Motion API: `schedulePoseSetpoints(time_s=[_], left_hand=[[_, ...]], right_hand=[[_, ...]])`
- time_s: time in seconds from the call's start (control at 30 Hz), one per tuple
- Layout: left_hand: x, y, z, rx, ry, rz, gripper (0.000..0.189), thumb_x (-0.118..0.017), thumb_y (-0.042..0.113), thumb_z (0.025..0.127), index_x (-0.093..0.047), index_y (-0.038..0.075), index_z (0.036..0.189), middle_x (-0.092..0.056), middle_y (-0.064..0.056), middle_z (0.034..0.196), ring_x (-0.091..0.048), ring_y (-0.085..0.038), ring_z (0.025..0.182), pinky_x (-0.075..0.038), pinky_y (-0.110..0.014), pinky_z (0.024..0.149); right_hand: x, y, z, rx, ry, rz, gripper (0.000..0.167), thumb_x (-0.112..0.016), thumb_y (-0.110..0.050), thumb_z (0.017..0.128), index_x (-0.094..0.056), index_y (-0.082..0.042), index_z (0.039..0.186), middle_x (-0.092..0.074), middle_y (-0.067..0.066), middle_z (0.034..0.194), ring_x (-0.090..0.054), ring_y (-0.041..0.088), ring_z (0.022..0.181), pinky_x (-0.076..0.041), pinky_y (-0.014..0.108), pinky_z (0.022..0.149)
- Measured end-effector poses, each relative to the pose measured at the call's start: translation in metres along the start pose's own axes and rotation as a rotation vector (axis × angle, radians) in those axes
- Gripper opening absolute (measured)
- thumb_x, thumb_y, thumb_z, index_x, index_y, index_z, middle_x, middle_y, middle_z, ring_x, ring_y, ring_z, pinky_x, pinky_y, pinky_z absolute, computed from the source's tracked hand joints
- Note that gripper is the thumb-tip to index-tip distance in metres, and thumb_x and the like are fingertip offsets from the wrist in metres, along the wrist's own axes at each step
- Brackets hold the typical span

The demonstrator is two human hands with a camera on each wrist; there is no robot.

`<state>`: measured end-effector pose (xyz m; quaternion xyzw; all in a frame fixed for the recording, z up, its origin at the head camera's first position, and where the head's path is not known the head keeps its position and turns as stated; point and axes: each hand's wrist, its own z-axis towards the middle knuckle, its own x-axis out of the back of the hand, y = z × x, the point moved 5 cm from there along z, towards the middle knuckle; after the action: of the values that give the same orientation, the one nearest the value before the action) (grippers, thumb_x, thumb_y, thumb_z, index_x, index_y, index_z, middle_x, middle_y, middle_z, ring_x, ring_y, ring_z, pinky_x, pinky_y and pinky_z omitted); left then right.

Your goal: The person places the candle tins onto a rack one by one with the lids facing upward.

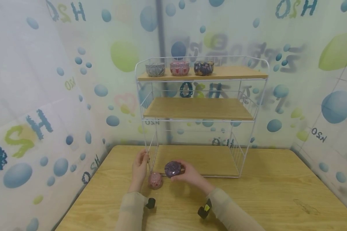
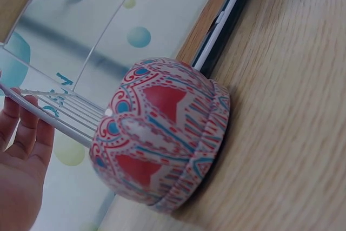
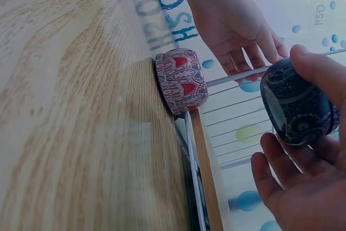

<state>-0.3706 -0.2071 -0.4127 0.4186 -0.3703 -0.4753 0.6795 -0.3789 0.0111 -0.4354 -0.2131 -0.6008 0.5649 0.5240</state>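
Note:
My right hand [image 1: 188, 175] holds a small round dark purple patterned tin [image 1: 172, 169] between thumb and fingers, above the table at the rack's front edge. In the right wrist view the tin [image 3: 297, 104] looks glossy, with pale swirls. A pink tin [image 1: 155, 180] with red and blue patterns sits on the table by the rack's front left corner, its rimmed side [image 2: 219, 112] down. Beside it, my left hand [image 1: 140, 165] grips the white front left post [image 2: 59, 125] of the rack, fingers curled round it.
The three-tier rack [image 1: 202, 109] has white wire sides and wooden shelves. Its top shelf bears a grey tin [image 1: 155, 69], a pink-red tin [image 1: 179, 68] and a dark blue-yellow tin [image 1: 203, 68]. It stands on a wooden table [image 1: 277, 192] before a patterned curtain [image 1: 98, 64].

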Motion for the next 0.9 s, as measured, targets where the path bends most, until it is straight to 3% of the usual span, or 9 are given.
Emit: schedulePoseSetpoints(time_s=[0.2,0.37,0.43,0.67,0.9], left_hand=[[0.0,-0.024,0.008,0.006,0.011,0.018,0.031,-0.045,0.018,0.104,-0.051,0.0,0.129,-0.059,-0.021,0.12,-0.056,-0.035,0.105,-0.046,-0.042,0.09],[-0.001,-0.029,0.01,0.004,0.016,0.033,0.032,-0.045,0.019,0.104,-0.051,0.001,0.129,-0.059,-0.02,0.121,-0.056,-0.032,0.105,-0.046,-0.034,0.088],[0.0,-0.027,0.009,0.013,0.011,0.016,0.031,-0.045,0.018,0.104,-0.051,0.0,0.129,-0.059,-0.021,0.12,-0.056,-0.033,0.105,-0.045,-0.035,0.088],[0.0,0.005,-0.002,-0.003,-0.002,0.029,0.028,-0.045,0.011,0.103,-0.051,-0.006,0.125,-0.06,-0.024,0.115,-0.056,-0.041,0.105,-0.046,-0.041,0.088],[0.0,0.009,-0.003,-0.027,0.009,0.027,0.027,-0.046,0.008,0.103,-0.052,-0.007,0.124,-0.06,-0.023,0.115,-0.056,-0.041,0.104,-0.047,-0.029,0.084]], right_hand=[[0.001,-0.002,-0.002,0.001,-0.005,0.017,0.073,-0.084,-0.011,0.074,-0.048,0.0,0.137,-0.059,0.016,0.119,-0.059,0.028,0.102,-0.053,0.039,0.087],[0.003,-0.005,-0.003,-0.005,0.005,-0.003,0.073,-0.084,-0.014,0.074,-0.048,0.0,0.137,-0.059,0.016,0.12,-0.058,0.03,0.104,-0.052,0.04,0.087],[0.004,-0.004,-0.003,-0.015,0.014,-0.026,0.074,-0.084,-0.017,0.074,-0.049,-0.001,0.137,-0.059,0.016,0.121,-0.058,0.03,0.106,-0.052,0.041,0.088],[0.006,0.001,-0.003,-0.017,0.016,-0.06,0.075,-0.085,-0.018,0.074,-0.048,-0.002,0.137,-0.058,0.018,0.125,-0.057,0.032,0.109,-0.051,0.044,0.09],[0.011,0.002,-0.004,0.001,0.008,-0.05,0.074,-0.085,-0.016,0.073,-0.048,0.001,0.136,-0.058,0.018,0.124,-0.058,0.032,0.107,-0.052,0.04,0.087]])
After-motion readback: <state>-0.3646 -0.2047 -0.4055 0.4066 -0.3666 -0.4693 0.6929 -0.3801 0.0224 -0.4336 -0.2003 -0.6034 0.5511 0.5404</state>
